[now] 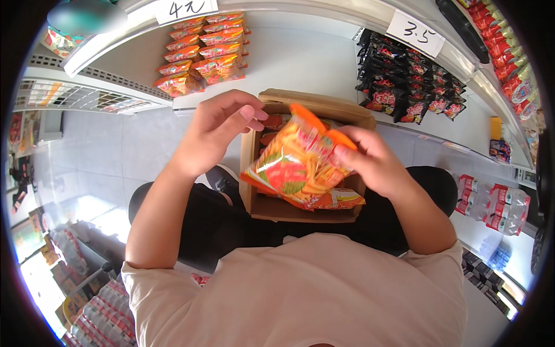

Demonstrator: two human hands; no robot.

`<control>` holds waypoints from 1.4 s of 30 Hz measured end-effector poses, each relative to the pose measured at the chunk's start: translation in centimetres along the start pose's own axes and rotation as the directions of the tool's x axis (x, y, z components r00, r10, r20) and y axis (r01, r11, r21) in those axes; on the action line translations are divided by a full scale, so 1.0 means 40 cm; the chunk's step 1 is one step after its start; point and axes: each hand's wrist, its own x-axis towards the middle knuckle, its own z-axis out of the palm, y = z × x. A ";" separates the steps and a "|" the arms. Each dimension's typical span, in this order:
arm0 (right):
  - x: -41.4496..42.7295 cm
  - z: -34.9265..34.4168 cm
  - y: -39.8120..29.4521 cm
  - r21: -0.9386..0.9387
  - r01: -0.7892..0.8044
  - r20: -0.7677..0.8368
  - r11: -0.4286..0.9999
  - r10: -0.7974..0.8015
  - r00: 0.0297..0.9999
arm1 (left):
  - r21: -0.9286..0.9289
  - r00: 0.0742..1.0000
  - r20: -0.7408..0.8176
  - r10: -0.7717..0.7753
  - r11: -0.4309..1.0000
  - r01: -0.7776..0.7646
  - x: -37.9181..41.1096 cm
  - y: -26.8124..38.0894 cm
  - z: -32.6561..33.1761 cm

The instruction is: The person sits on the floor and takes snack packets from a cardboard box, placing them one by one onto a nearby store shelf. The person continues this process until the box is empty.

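My right hand grips the orange top corner of a clear-fronted snack bag, which hangs tilted over an open cardboard box between my knees. My left hand is raised at the box's left rim, its fingers curled and apart, with nothing in it. More orange snack bags lie in the box, partly hidden by the held one. On the shelf ahead, similar orange bags stand in two rows at the left.
Black snack bags fill part of the white shelf at the right. Price cards hang on the shelf edge above. Bottle packs stand at the far right, and more at lower left. A wire rack is at left.
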 end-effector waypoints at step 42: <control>0.584 0.184 -0.291 -0.457 0.245 0.082 0.855 -0.234 0.969 | 0.448 0.452 -0.659 0.601 0.797 -0.405 -0.035 0.024 -0.022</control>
